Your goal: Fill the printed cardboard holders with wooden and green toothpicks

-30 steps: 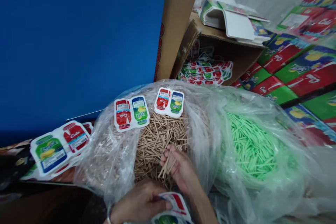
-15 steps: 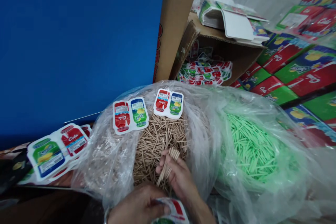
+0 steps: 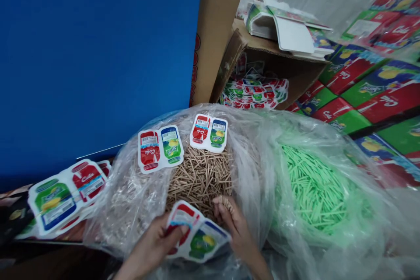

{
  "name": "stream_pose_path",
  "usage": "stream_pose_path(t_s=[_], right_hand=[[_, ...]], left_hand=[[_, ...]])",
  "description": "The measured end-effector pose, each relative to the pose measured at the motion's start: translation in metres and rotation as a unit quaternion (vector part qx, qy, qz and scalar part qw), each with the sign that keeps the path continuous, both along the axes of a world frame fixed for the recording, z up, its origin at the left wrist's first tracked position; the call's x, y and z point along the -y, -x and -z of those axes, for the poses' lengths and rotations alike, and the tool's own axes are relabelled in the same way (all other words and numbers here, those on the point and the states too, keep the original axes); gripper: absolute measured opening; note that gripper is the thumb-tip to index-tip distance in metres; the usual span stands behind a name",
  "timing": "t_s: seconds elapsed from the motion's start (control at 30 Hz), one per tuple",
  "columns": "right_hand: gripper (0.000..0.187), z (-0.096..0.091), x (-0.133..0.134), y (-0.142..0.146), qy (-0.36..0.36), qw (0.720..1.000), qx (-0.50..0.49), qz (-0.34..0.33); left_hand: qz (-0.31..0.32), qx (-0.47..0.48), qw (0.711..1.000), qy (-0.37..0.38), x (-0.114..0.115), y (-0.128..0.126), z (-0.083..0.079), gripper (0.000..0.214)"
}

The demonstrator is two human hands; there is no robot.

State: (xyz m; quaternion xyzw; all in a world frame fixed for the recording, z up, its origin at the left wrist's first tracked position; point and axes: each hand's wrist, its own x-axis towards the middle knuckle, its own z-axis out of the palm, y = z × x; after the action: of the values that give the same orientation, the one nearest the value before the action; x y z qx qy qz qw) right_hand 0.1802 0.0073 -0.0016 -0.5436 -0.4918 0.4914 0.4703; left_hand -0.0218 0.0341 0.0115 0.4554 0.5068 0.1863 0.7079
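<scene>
My left hand (image 3: 157,238) is closed on a white-edged twin packet (image 3: 200,237) printed with a red cola jar and a green-blue lemon drink jar. It holds the packet tilted over the front of a clear plastic bag (image 3: 251,183). Thin brown sticks (image 3: 203,170) fill this bag. My right hand (image 3: 234,223) is at the near right side of the sticks, its fingers curled round a small bunch of brown sticks (image 3: 226,203). Two similar packets, one on the left (image 3: 160,148) and one on the right (image 3: 209,132), lie at the bag's far side.
Green sticks (image 3: 315,188) fill another clear bag at right. More twin packets (image 3: 67,197) lie at left below a blue panel (image 3: 98,52). An open carton (image 3: 302,76) holds many packets (image 3: 256,92). Printed boxes (image 3: 370,83) are stacked at right.
My left hand has raised the packet into fuller view, turning its printed face up. My right hand has shifted slightly right and down, and its stick bunch shows less.
</scene>
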Motion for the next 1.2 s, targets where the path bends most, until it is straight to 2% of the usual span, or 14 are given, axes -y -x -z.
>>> stream_pose_path(t_s=[0.07,0.13,0.2,0.33,0.43,0.63,0.83,1.0,1.1,1.2], right_hand=[[0.027,0.002,0.003,-0.008,-0.014,0.999,0.045,0.0],[0.025,0.004,0.006,-0.011,-0.024,0.997,0.071,-0.003],[0.024,0.006,0.008,-0.012,-0.027,0.996,0.09,-0.007],[0.024,0.008,0.01,-0.012,-0.03,0.994,0.107,-0.011],[0.022,0.008,0.01,-0.015,-0.029,0.993,0.116,-0.005],[0.021,0.01,0.009,-0.017,-0.049,0.992,0.112,-0.018],[0.021,0.015,0.013,-0.02,-0.072,0.991,0.112,-0.029],[0.022,0.015,0.014,-0.02,-0.093,0.988,0.122,-0.027],[0.022,0.013,0.012,-0.019,-0.098,0.987,0.129,-0.02],[0.022,0.011,0.011,-0.019,-0.098,0.986,0.129,-0.029]], left_hand=[[-0.114,0.016,0.993,0.026,-0.007,0.004,-0.006,0.04],[-0.173,0.04,0.984,0.029,-0.013,0.002,-0.011,0.04],[-0.192,0.048,0.98,0.032,-0.016,-0.003,-0.013,0.04],[-0.208,0.05,0.977,0.012,-0.017,-0.015,-0.006,0.041],[-0.211,0.046,0.976,0.008,-0.017,-0.019,-0.005,0.041],[-0.219,0.078,0.972,0.032,-0.02,-0.019,-0.012,0.043],[-0.171,0.064,0.983,-0.005,-0.022,-0.014,0.001,0.036],[-0.203,0.045,0.978,-0.003,-0.022,-0.016,-0.002,0.035],[-0.177,0.056,0.983,-0.002,-0.023,-0.015,-0.005,0.036],[-0.144,0.039,0.989,-0.01,-0.022,-0.013,-0.001,0.033]])
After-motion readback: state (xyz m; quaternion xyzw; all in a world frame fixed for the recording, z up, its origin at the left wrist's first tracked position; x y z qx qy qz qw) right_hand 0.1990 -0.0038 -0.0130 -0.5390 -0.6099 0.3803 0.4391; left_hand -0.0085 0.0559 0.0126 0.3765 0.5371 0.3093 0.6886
